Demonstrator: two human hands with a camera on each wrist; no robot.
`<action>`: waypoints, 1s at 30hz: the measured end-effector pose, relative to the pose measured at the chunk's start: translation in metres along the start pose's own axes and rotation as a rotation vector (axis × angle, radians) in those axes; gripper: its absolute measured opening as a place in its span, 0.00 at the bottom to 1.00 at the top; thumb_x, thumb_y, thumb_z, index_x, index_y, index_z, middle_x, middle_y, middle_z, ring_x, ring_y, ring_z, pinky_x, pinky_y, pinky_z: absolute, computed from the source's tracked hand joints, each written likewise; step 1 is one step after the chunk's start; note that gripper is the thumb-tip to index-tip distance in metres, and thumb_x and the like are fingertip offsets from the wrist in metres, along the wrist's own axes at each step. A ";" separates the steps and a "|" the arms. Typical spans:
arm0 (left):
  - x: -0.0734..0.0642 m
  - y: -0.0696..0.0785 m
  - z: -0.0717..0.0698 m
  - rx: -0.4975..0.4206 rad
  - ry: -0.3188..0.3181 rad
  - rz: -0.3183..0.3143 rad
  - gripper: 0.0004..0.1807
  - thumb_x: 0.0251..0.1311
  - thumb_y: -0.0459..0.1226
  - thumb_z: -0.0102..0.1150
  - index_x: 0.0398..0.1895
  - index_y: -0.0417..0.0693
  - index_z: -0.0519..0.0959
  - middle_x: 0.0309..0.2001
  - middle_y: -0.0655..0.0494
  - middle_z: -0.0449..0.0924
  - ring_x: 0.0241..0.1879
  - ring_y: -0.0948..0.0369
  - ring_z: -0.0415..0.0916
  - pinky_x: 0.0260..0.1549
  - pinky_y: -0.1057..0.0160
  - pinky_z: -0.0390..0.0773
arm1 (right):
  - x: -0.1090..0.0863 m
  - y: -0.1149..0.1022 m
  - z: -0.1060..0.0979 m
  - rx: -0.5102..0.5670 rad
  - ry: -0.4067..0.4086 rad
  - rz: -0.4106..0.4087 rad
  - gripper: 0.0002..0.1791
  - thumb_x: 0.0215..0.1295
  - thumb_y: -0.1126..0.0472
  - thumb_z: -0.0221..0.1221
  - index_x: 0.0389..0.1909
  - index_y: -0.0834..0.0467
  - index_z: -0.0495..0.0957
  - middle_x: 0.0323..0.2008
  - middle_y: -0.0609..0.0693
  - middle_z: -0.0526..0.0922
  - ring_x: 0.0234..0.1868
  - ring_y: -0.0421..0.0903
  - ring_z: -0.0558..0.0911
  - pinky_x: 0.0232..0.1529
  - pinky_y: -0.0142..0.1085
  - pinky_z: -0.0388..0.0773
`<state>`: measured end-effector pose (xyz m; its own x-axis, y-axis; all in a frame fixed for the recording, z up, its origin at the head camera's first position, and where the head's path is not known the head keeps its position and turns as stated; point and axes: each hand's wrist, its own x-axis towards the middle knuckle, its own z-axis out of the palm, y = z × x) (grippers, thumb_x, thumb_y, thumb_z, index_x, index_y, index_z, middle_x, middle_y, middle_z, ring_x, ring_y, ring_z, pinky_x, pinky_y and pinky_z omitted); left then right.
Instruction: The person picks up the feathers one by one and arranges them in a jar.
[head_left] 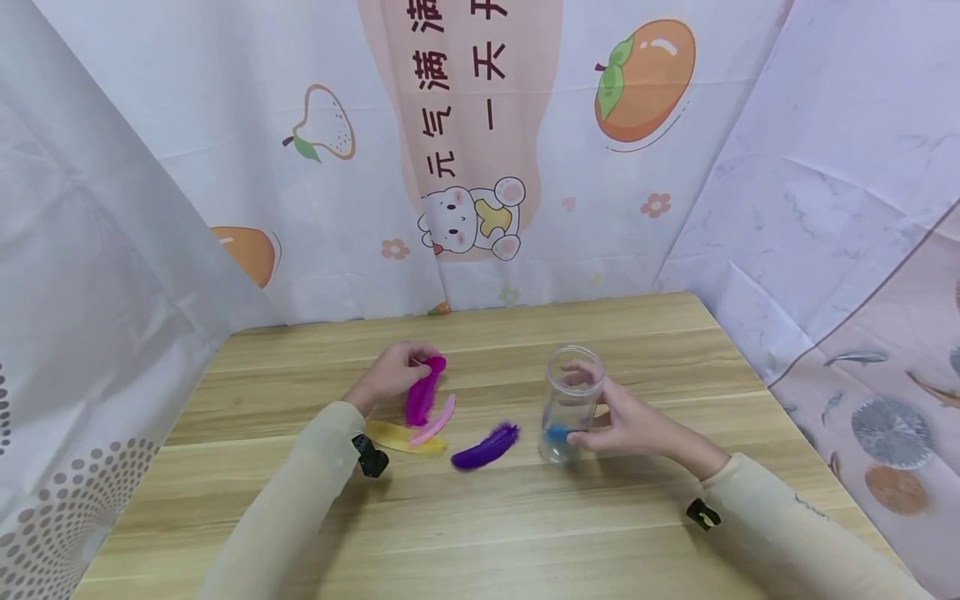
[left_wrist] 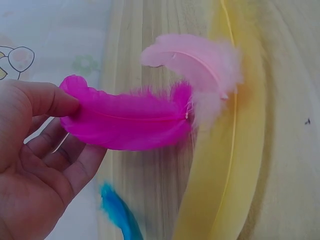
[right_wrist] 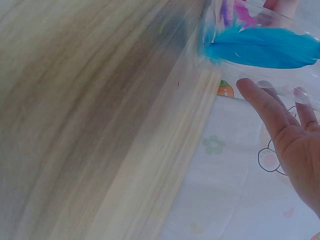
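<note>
I count six feathers from my seat, plus one clear, smooth-walled round jar (head_left: 553, 404) and two hands. One long yellow feather (head_left: 386, 434) lies on the wood-grain table (head_left: 555, 542), a small curled light-pink feather (head_left: 437, 423) across it; one violet feather (head_left: 486, 447), fluffy at one end, lies between these and the jar. Of the two bright-blue ones, a blue feather with a downy base (right_wrist: 265, 47) sits inside the jar, and a partly visible turquoise feather (left_wrist: 120, 212) shows low in the left wrist view. The sixth, a broad magenta feather (head_left: 423, 402), is in my left hand (head_left: 393, 375): thumb and a finger pinch its rounded end, the other fingers loosely bent. I can't tell whether its frayed end touches the light-pink one. My right hand (head_left: 626, 421) grips the upright jar, thumb on the near side, fingers spread round the far side.
</note>
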<state>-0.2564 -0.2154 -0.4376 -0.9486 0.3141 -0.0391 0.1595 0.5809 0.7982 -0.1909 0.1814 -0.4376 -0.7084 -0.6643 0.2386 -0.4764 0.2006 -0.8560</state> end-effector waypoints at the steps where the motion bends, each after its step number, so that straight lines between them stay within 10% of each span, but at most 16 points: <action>1: 0.001 0.000 0.000 0.002 0.000 0.002 0.15 0.68 0.26 0.55 0.55 0.35 0.81 0.45 0.44 0.82 0.42 0.53 0.77 0.39 0.62 0.82 | 0.000 0.000 0.000 -0.002 -0.001 -0.001 0.51 0.56 0.65 0.75 0.75 0.48 0.53 0.66 0.61 0.67 0.58 0.65 0.77 0.42 0.44 0.86; 30: 0.003 0.012 0.002 0.004 0.012 0.046 0.13 0.69 0.26 0.55 0.53 0.39 0.82 0.46 0.46 0.82 0.44 0.51 0.78 0.43 0.60 0.80 | 0.000 0.001 -0.001 0.010 -0.004 -0.002 0.51 0.56 0.66 0.74 0.75 0.54 0.53 0.65 0.61 0.67 0.58 0.64 0.76 0.44 0.46 0.86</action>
<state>-0.2572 -0.2059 -0.4295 -0.9433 0.3318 0.0050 0.2044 0.5691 0.7964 -0.1912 0.1823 -0.4378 -0.7050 -0.6680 0.2384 -0.4727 0.1920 -0.8600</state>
